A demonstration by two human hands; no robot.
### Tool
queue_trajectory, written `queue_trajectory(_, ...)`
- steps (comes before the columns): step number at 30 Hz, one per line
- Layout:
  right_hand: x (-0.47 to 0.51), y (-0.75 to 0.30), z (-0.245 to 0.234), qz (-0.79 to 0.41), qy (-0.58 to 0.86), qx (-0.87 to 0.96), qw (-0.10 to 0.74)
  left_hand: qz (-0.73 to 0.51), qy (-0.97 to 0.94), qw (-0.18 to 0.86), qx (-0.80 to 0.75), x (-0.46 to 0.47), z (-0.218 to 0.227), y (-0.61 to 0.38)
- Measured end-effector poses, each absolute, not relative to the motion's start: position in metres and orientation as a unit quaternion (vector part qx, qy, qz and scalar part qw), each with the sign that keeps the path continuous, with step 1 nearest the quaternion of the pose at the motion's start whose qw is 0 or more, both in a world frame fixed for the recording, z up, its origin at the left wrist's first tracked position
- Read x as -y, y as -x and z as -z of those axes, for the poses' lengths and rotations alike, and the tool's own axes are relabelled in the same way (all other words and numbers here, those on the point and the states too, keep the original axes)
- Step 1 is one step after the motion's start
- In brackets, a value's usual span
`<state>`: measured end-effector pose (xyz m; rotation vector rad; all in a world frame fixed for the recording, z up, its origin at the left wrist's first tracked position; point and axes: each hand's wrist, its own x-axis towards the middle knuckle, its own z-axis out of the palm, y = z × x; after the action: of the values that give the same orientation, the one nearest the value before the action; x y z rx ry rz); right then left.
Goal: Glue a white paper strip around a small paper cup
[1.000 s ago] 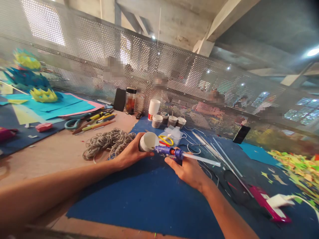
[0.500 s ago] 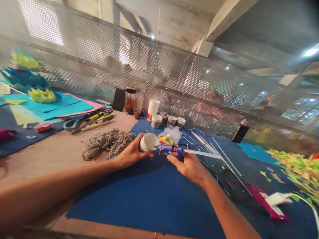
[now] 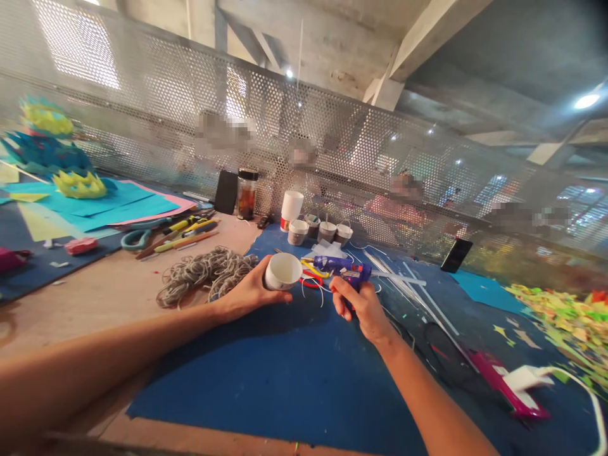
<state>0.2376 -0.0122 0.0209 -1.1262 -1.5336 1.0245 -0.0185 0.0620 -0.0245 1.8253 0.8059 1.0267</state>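
Observation:
My left hand point(image 3: 247, 290) grips a small white cup point(image 3: 283, 271) lying on its side, its open mouth facing me, just above the blue mat point(image 3: 266, 373). My right hand point(image 3: 357, 305) is closed on the handle of a blue glue gun point(image 3: 341, 267). The gun's nozzle points left toward the cup, a short gap away, and a clear glue stick point(image 3: 399, 277) sticks out of its back to the right. A thin glue thread hangs below the nozzle.
A heap of grey cord point(image 3: 204, 272) lies left of the cup. Scissors, pens and coloured paper point(image 3: 99, 202) sit further left. Several small cups point(image 3: 323, 229), a jar point(image 3: 247, 192) and phones stand by the perforated metal screen. Glue sticks, a pink tool point(image 3: 498, 380) and paper scraps lie to the right.
My right hand lifted the glue gun up and away from the cup, tilting it more upright. The cup turned so that its open mouth faces me. My left hand stayed put.

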Motion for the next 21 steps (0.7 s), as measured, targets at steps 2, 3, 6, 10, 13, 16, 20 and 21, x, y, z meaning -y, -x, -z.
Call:
queue_trajectory(2, 0.01, -0.237, -0.019, -0.451, 0.441, 0.597, 0.496, -0.404, -0.727, 0.45, -0.324, -0.06, 0.022, 0.019)
queue_trajectory(3, 0.01, -0.237, -0.019, -0.463, 0.434, 0.585, 0.506, -0.399, -0.723, 0.461, -0.324, -0.058, 0.02, 0.019)
queue_trajectory(6, 0.007, -0.237, -0.018, -0.476, 0.424, 0.56, 0.529, -0.384, -0.709, 0.497, -0.32, -0.054, 0.016, 0.018)
queue_trajectory(10, 0.002, -0.239, -0.014, -0.455, 0.435, 0.556, 0.542, -0.363, -0.696, 0.55, -0.284, -0.051, 0.018, 0.018)
queue_trajectory(13, -0.002, -0.241, -0.007, -0.387, 0.469, 0.579, 0.543, -0.345, -0.689, 0.585, -0.255, -0.052, 0.023, 0.017)
queue_trajectory(16, -0.005, -0.243, 0.007, -0.242, 0.533, 0.602, 0.542, -0.342, -0.679, 0.602, -0.245, -0.052, 0.025, 0.015)
queue_trajectory(20, -0.011, -0.243, 0.027, -0.036, 0.584, 0.641, 0.497, -0.369, -0.665, 0.606, -0.234, -0.046, 0.019, 0.012)
queue_trajectory(21, -0.013, -0.244, 0.031, 0.006, 0.593, 0.648, 0.478, -0.372, -0.664, 0.607, -0.229, -0.043, 0.016, 0.011)
